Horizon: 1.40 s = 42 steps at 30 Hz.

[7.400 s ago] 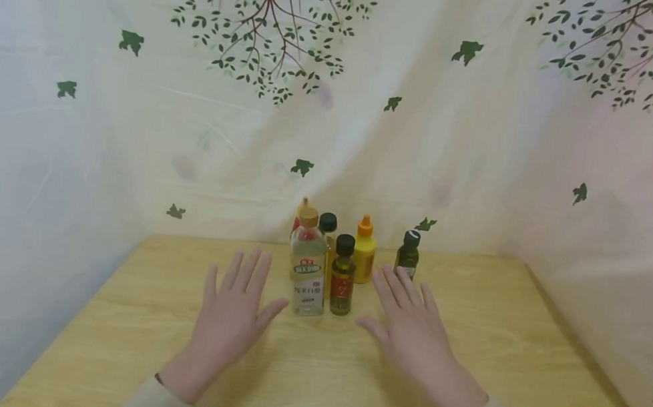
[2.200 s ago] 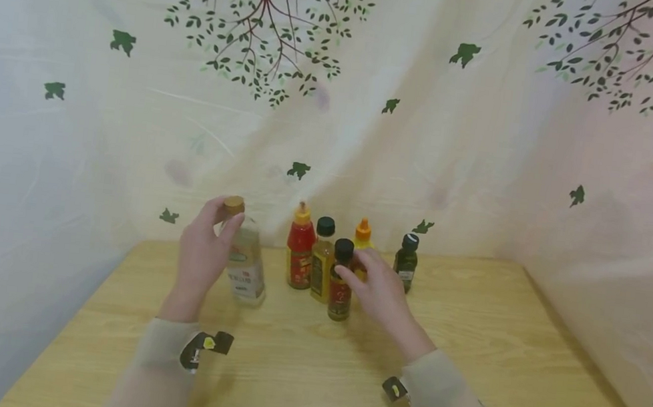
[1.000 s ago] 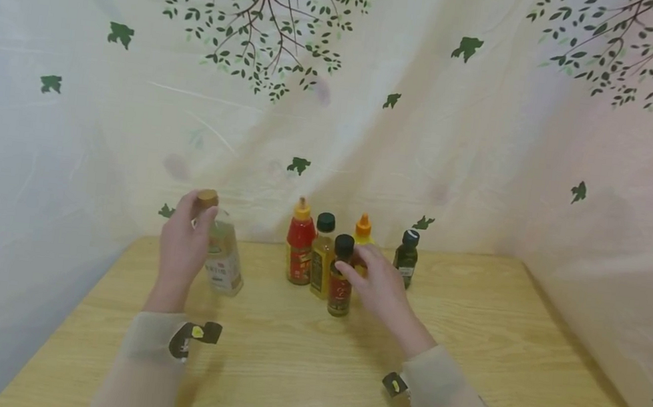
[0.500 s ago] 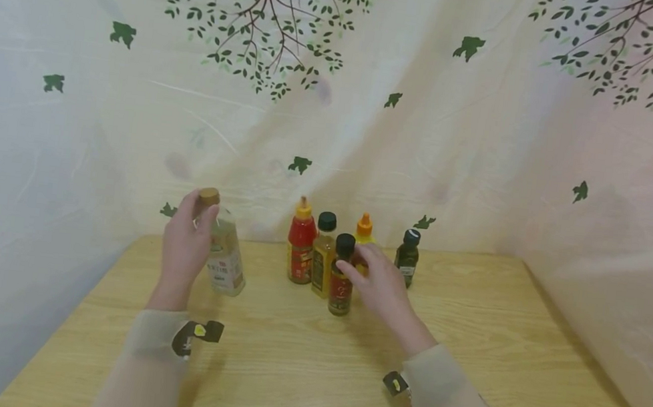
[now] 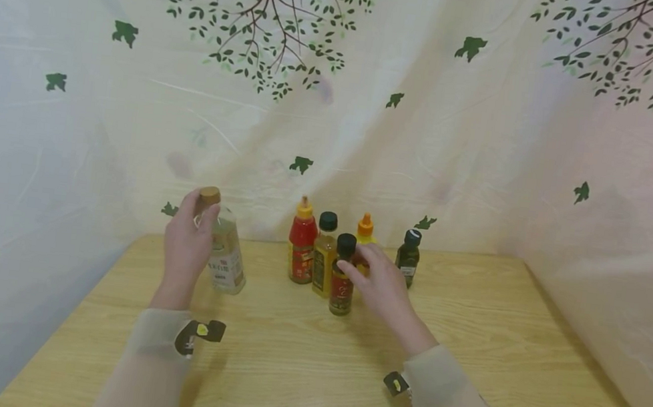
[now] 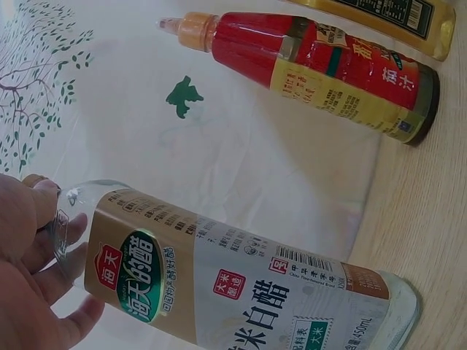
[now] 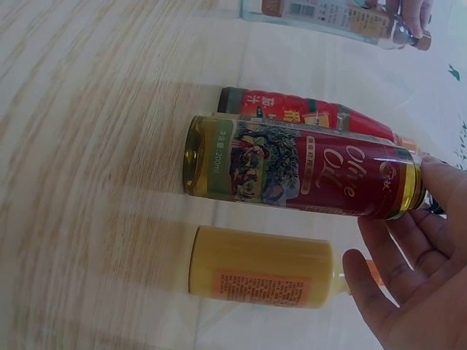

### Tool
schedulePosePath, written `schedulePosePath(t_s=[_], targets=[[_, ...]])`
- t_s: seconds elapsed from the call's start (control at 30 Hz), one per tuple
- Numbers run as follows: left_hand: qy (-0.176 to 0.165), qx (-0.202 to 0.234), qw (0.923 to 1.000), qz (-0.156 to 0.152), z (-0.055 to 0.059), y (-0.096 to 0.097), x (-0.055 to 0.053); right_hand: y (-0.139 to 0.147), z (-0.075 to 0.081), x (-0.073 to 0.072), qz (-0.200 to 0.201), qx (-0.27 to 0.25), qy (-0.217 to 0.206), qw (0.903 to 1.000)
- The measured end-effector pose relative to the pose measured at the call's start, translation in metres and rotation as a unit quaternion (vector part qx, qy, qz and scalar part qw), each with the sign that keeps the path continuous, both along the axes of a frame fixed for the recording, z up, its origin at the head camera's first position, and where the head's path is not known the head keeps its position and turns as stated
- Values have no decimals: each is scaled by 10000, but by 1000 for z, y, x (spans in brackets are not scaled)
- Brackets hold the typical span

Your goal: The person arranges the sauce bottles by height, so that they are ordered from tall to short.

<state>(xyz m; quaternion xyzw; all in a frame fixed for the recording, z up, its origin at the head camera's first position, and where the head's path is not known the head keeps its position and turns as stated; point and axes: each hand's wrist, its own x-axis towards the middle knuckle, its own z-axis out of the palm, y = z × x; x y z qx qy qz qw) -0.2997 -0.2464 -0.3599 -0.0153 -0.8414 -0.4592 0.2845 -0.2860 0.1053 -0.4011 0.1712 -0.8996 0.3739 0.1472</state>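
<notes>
On the left of the table, my left hand [image 5: 186, 241] grips a clear white vinegar bottle [image 5: 226, 266] around its neck, below the brown cap. In the left wrist view that bottle's base [image 6: 405, 306] rests on the wood. My right hand [image 5: 386, 287] holds the top of a small olive oil bottle [image 5: 341, 292] with a black cap and red label, which stands on the table. The thumb and fingers lie about its neck in the right wrist view. Behind that hand, a yellow squeeze bottle [image 7: 255, 270] with an orange tip is partly hidden in the head view.
A red ketchup bottle [image 5: 302, 248] and a dark-capped bottle of yellow oil [image 5: 322, 267] stand just left of and behind the olive oil. A small dark green bottle [image 5: 407, 261] stands to the right. A leaf-patterned cloth [image 5: 334, 137] hangs behind the wooden table [image 5: 284, 366].
Both hands, earlier flat with spread fingers, now grip bottles. The vinegar bottle has moved left from in front of the ketchup. Over the last half second almost nothing has moved.
</notes>
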Motion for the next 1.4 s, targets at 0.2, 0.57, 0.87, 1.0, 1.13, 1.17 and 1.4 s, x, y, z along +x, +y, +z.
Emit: schedulePosePath(t_s=[0.2, 0.57, 0.87, 1.0, 1.13, 1.17, 1.4], targets=[[-31, 18, 10000, 19, 1, 1, 1, 0, 0, 0, 3, -16, 7, 10000], [-31, 33, 10000, 14, 0, 1, 1, 0, -2, 0, 3, -28, 1, 10000], [23, -3, 10000, 38, 1, 1, 0, 1, -3, -2, 35, -74, 26, 10000], [40, 36, 10000, 48, 2, 1, 0, 1, -3, -2, 42, -72, 99, 9999], [70, 44, 9999, 71, 2, 1, 0, 1, -2, -2, 49, -56, 103, 9999], [77, 32, 9999, 82, 2, 1, 0, 1, -2, -2, 48, -49, 98, 9999], [-5, 50, 10000, 85, 3, 0, 1, 1, -1, -1, 41, -9, 39, 10000]])
